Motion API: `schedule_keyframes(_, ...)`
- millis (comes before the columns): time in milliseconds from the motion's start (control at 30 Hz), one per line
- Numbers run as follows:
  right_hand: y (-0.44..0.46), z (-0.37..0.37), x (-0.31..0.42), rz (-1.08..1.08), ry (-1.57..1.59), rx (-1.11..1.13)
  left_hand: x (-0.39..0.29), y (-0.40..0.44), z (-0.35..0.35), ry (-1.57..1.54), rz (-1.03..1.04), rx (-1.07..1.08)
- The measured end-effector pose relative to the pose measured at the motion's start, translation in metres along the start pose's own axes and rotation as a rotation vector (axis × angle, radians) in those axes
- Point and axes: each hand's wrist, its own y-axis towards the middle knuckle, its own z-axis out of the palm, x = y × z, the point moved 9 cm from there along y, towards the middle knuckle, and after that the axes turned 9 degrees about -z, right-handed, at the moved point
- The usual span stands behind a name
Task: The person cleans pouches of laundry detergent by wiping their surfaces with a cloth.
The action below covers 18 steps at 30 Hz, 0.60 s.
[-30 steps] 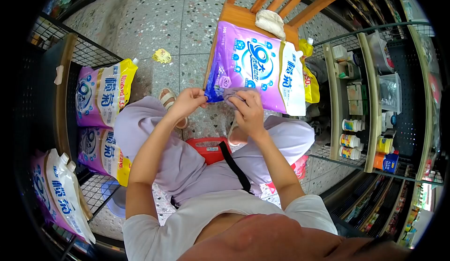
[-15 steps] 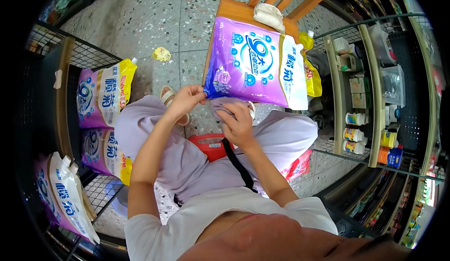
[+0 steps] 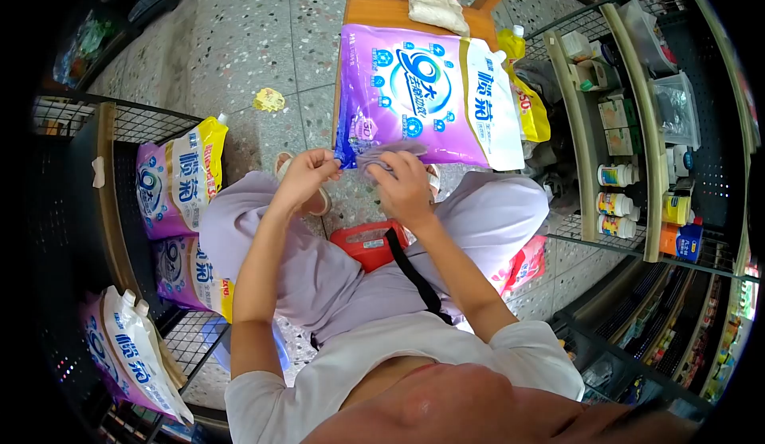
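Note:
A purple and white detergent bag [image 3: 422,97] lies flat on the wooden chair seat [image 3: 374,7]. My left hand [image 3: 308,174] pinches the blue bottom corner of the bag, at its near left. My right hand [image 3: 404,186] holds a bunched greyish-purple cloth [image 3: 384,155], which touches the bag's near edge just right of that corner. Part of the cloth is hidden by my fingers. A folded whitish cloth [image 3: 438,10] rests on the seat beyond the bag.
More detergent bags [image 3: 185,174] stand on the left rack, another [image 3: 131,356] nearer me. A yellow-capped pouch [image 3: 526,101] is right of the chair. The right shelf [image 3: 586,149] carries bottles and boxes. A red object [image 3: 368,243] lies between my legs; a yellow scrap [image 3: 269,100] is on the floor.
My right hand with the cloth first came down off the bag, then moved back up against its near edge. My left hand keeps its pinch on the corner. The view has shifted slightly.

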Motion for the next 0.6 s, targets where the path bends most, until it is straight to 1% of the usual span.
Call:
schedule_keyframes(100,-0.024,-0.011,-0.021,0.046,-0.049,-0.043,0.001,0.002,0.001,-0.041,-0.004,0.015)
schedule_keyframes(200,-0.053,-0.021,-0.05,0.181,-0.143,-0.014,0.002,0.003,0.0,-0.031,-0.006,0.009)
schedule_keyframes(300,-0.078,-0.051,-0.077,0.327,-0.19,-0.077,0.01,0.009,-0.006,0.014,0.012,-0.003)
schedule_keyframes(400,-0.076,-0.08,-0.077,0.286,-0.057,-0.131,-0.007,-0.004,-0.009,0.169,0.142,-0.241)
schedule_keyframes(500,-0.06,-0.106,-0.066,0.262,0.075,-0.216,-0.056,-0.041,0.007,0.512,0.425,-0.593)
schedule_keyframes(533,-0.054,-0.111,-0.065,0.272,0.09,-0.243,-0.07,-0.055,0.017,0.549,0.481,-0.704)
schedule_keyframes(600,-0.041,-0.115,-0.062,0.287,0.125,-0.3,-0.088,-0.069,0.049,0.668,0.75,-0.702)
